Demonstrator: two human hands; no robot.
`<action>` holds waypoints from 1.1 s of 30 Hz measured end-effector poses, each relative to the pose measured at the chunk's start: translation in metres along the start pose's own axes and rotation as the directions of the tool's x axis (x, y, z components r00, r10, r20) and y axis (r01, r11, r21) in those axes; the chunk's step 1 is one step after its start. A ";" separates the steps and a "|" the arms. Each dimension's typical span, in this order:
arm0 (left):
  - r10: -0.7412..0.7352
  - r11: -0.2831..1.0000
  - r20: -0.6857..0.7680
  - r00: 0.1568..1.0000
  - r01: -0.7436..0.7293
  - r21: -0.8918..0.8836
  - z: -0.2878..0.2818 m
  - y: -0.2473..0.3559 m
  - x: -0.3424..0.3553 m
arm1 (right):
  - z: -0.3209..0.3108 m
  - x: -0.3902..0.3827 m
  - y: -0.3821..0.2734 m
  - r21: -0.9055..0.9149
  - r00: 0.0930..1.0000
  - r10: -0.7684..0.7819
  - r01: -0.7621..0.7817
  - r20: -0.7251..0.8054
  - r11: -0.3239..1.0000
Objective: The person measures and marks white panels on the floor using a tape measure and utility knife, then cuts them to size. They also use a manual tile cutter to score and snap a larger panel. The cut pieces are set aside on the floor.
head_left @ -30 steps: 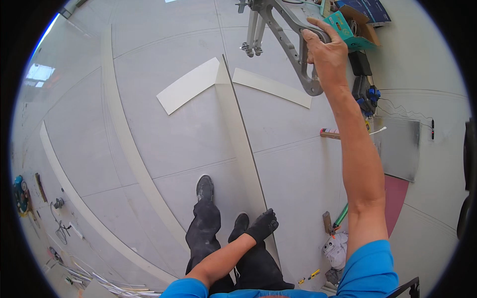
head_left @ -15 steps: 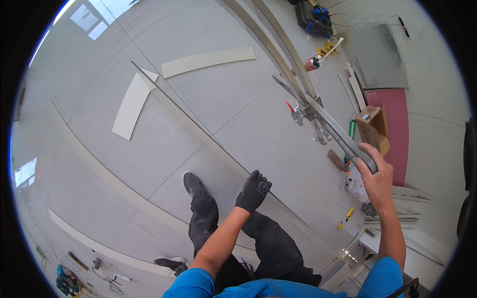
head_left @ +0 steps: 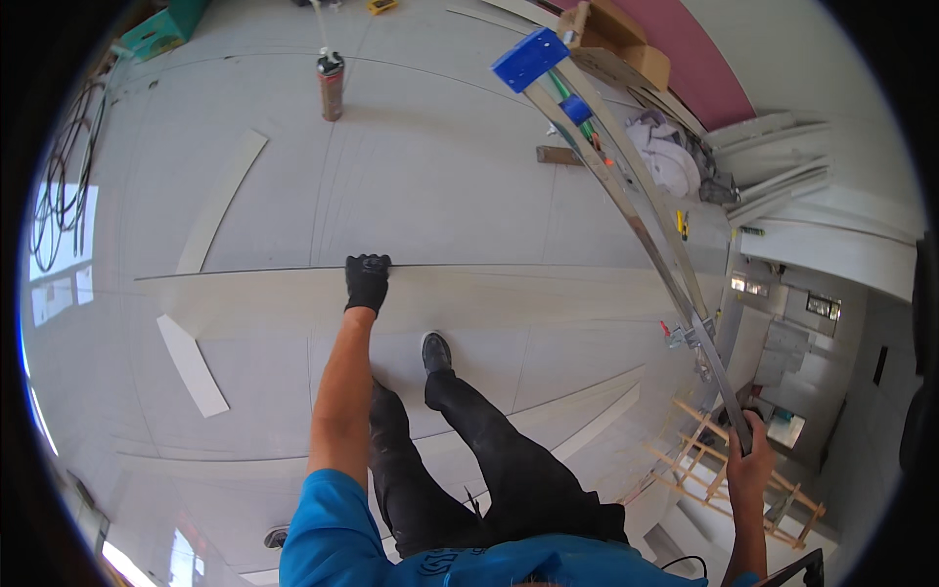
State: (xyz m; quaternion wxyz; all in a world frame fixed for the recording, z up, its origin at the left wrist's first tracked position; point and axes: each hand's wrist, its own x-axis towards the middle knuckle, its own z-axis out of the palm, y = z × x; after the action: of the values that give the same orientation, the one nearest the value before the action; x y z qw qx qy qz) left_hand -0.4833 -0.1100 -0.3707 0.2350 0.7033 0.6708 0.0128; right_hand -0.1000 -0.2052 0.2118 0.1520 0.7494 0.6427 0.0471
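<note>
My left hand, in a black glove, is closed over the top edge of a long, thin pale panel that stretches left to right across the floor in front of my feet. Off to the right, my bare right hand grips the near end of a long two-railed metal frame. This frame slants away up and to the left. A blue end piece caps its far end, and metal clamps with a red lever sit close to its near part.
Pale offcut strips lie left of the panel. Beyond it stand a spray-foam can and an open cardboard box. A brown block, a white cloth bundle and a yellow knife lie near the frame. Cables hang far left; a wooden rack is lower right.
My view has turned, so the panel runs nearly level instead of diagonally. The metal frame has swung lower, bringing its blue far end into view. Both hands keep their grips.
</note>
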 end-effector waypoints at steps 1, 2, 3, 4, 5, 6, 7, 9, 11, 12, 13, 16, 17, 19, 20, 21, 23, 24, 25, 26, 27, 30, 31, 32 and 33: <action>0.026 1.000 -0.014 1.000 -0.026 0.006 0.006 -0.010 0.013 | 0.006 -0.011 0.012 0.015 0.997 0.082 -0.082 0.012 0.997; 0.050 0.999 -0.033 0.998 -0.050 0.012 0.011 -0.022 0.028 | 0.013 -0.021 0.020 0.031 0.987 0.161 -0.162 0.020 0.986; 0.073 0.997 -0.045 0.996 -0.073 0.007 0.018 -0.034 0.042 | 0.019 -0.033 0.022 0.031 0.946 0.312 -0.315 0.087 0.948; 0.090 0.996 -0.054 0.994 -0.090 -0.002 0.025 -0.047 0.055 | 0.027 -0.047 0.027 0.026 0.927 0.363 -0.366 0.092 0.930; 0.066 0.998 -0.016 0.998 -0.066 -0.009 0.023 -0.051 0.069 | 0.039 -0.062 0.033 0.046 0.902 0.420 -0.426 0.093 0.904; 0.080 0.997 -0.024 0.997 -0.080 -0.005 0.029 -0.062 0.081 | 0.047 -0.079 0.037 0.067 0.875 0.473 -0.481 0.098 0.874; 0.077 0.997 0.017 0.997 -0.077 0.002 0.036 -0.071 0.091 | 0.053 -0.090 0.040 0.071 0.822 0.549 -0.563 0.150 0.824; 0.047 0.998 0.115 0.992 -0.052 0.044 0.043 -0.090 0.107 | 0.073 -0.115 0.045 0.074 0.773 0.600 -0.624 0.206 0.778; 0.022 0.994 0.217 0.976 -0.045 0.099 0.046 -0.081 0.117 | 0.097 -0.151 0.055 0.103 0.685 0.681 -0.720 0.260 0.686; -0.007 0.991 0.259 0.966 -0.027 0.129 0.047 -0.084 0.119 | 0.108 -0.165 0.050 0.115 0.662 0.698 -0.743 0.274 0.660; 0.047 0.985 0.238 0.970 -0.085 0.152 0.051 -0.086 0.128 | 0.117 -0.174 0.047 0.087 0.594 0.736 -0.794 0.324 0.602; 0.023 0.976 0.287 0.958 -0.083 0.200 0.054 -0.088 0.138 | 0.147 -0.222 0.046 0.006 0.445 0.778 -0.870 0.444 0.494; -0.010 0.968 0.325 0.946 -0.072 0.240 0.056 -0.092 0.142 | 0.157 -0.227 0.038 0.056 0.485 0.748 -0.853 0.452 0.519; -0.025 0.979 0.333 0.943 -0.044 0.198 0.058 -0.097 0.137 | 0.168 -0.254 0.035 0.013 0.366 0.761 -0.905 0.536 0.426; -0.047 0.983 0.325 0.944 -0.015 0.184 0.058 -0.103 0.133 | 0.176 -0.260 0.036 -0.010 0.289 0.753 -0.931 0.591 0.365; -0.008 0.994 0.305 0.952 -0.026 0.106 0.057 -0.090 0.116 | 0.181 -0.270 0.037 -0.007 0.297 0.743 -0.926 0.600 0.376; 0.222 0.968 0.190 0.956 -0.192 -0.164 0.055 -0.067 0.074 | 0.192 -0.307 0.043 0.015 0.329 0.712 -0.913 0.620 0.408; 0.170 0.886 0.342 0.924 0.008 -0.464 0.038 -0.032 0.053 | 0.199 -0.337 0.045 0.012 0.324 0.707 -0.913 0.629 0.408; 0.153 0.816 0.502 0.851 0.178 -0.550 -0.024 0.027 0.027 | 0.195 -0.354 0.035 0.009 0.342 0.702 -0.902 0.624 0.431; 0.258 0.775 0.512 0.819 0.142 -0.616 -0.078 0.065 0.007 | 0.197 -0.363 0.030 0.037 0.385 0.688 -0.886 0.615 0.463; 0.370 0.700 0.439 0.818 0.066 -0.711 -0.140 0.098 -0.013 | 0.198 -0.367 0.024 0.021 0.334 0.689 -0.907 0.644 0.421; 0.590 0.329 0.018 0.807 -0.220 -0.918 -0.312 0.153 -0.062 | 0.198 -0.371 0.018 0.052 0.373 0.643 -0.886 0.669 0.460; 0.653 0.179 -0.177 0.736 -0.377 -0.909 -0.357 0.162 -0.072 | 0.204 -0.378 0.023 0.093 0.408 0.632 -0.878 0.658 0.470; 0.690 0.026 -0.362 0.626 -0.522 -0.853 -0.404 0.172 -0.078 | 0.202 -0.372 0.024 0.116 0.399 0.618 -0.887 0.678 0.447; 0.703 -0.100 -0.481 0.524 -0.597 -0.796 -0.444 0.181 -0.082 | 0.196 -0.364 0.022 0.136 0.428 0.609 -0.874 0.668 0.466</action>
State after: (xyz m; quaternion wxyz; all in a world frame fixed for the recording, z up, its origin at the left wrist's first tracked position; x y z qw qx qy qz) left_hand -0.4699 -0.0472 0.1110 0.5770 0.6651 0.0892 0.4654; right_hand -0.0887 -0.5964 0.0769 0.0993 0.9508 0.1470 -0.2540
